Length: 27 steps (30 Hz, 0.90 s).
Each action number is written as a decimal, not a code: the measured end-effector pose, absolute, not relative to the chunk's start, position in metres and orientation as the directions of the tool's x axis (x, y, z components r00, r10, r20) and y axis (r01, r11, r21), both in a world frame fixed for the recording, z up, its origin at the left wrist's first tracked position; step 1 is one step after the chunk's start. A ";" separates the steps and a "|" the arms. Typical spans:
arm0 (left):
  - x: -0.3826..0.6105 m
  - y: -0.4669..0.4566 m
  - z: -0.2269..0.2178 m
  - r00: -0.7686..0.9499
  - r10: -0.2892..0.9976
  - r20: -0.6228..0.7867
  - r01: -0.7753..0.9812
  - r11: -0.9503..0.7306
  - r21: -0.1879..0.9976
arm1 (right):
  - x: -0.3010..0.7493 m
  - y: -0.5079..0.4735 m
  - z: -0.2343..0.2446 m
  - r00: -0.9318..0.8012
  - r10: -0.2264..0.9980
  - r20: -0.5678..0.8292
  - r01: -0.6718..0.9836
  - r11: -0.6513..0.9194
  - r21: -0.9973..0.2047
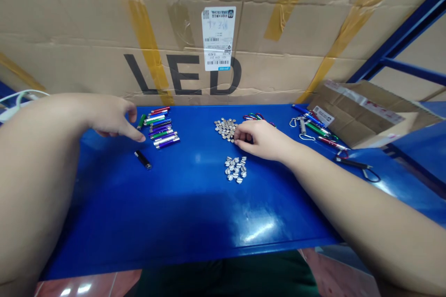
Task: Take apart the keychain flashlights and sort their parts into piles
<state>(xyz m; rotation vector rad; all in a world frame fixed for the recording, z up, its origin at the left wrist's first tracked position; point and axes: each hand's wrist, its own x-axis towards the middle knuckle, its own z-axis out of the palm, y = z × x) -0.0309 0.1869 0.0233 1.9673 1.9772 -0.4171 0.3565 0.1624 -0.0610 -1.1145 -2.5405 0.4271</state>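
Observation:
My left hand point(113, 118) hovers at the left, its fingers apart and nothing visible in them. Just past its fingertips lies a green metal tube point(141, 121), beside a row of coloured metal tubes point(162, 132) in red, blue, silver, green and purple. A black tube point(142, 160) lies alone, nearer to me. With its fingertips pinched together, my right hand point(254, 137) touches the right edge of a pile of small round button cells point(225, 127). Whatever is between those fingertips is hidden. Closer to me is a cluster of small silver caps point(236, 169).
Coloured carabiner clips point(254, 116) lie partly behind my right hand. Farther right, several penlights with clips point(315, 129) lie beside an opened cardboard box point(362, 111). A large carton point(104, 69) marked LED stands along the back of the blue tabletop point(156, 213).

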 end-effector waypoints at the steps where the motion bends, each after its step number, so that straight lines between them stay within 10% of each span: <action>1: -0.029 0.183 0.021 -0.049 0.874 -0.483 0.997 0.068 0.021 | 0.357 0.162 -0.060 -0.639 0.748 0.182 0.648 0.650 -0.396; 9: 0.007 0.131 0.008 0.054 0.837 -0.544 0.993 0.014 0.120 | 0.366 0.159 -0.053 -0.627 0.753 0.201 0.650 0.648 -0.398; 16: 0.016 0.095 -0.010 0.382 0.871 -0.309 0.915 -0.308 0.261 | 0.379 0.160 -0.045 -0.586 0.768 0.257 0.666 0.638 -0.387; 22: 0.033 0.099 -0.028 0.373 0.925 -0.078 0.928 -0.371 0.045 | 0.403 0.165 -0.035 -0.517 0.834 0.191 0.737 0.548 -0.396; 27: 0.036 0.117 -0.031 0.387 0.922 0.004 0.920 -0.386 -0.062 | 0.455 0.171 -0.015 -0.093 0.935 0.343 0.802 0.275 -0.530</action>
